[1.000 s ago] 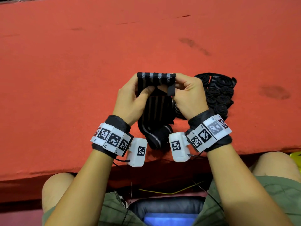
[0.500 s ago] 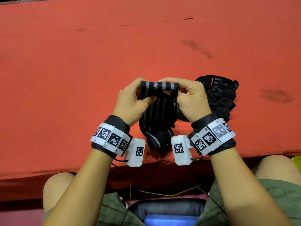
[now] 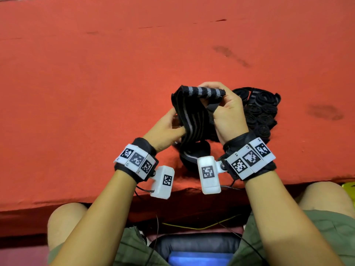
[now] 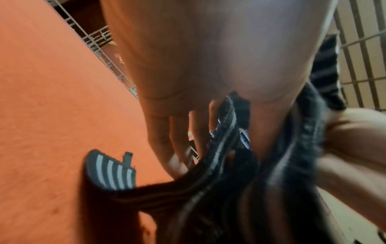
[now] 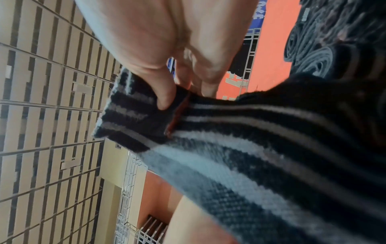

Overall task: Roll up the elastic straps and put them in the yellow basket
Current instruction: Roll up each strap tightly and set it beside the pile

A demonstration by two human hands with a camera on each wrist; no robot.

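A black elastic strap with grey stripes [image 3: 194,120] hangs above the red table [image 3: 96,93]. My right hand [image 3: 209,93] pinches its folded top end between thumb and fingers; the right wrist view shows the thumb [image 5: 163,99] pressed on that end of the strap [image 5: 250,132]. My left hand [image 3: 178,129] is lower and holds the strap's left side, with the band [image 4: 225,140] running between thumb and fingers. The rest of the strap lies bunched on the table [image 3: 194,156] near the front edge, its striped far end [image 4: 110,171] flat on the cloth.
A pile of several rolled black straps [image 3: 259,112] sits on the table just right of my right hand. A sliver of something yellow [image 3: 349,189] shows below the table's edge at far right. My knees are under the front edge.
My left hand has left the strap's top end and slid down its left side. My right hand still holds the top end, which now tilts to the right.
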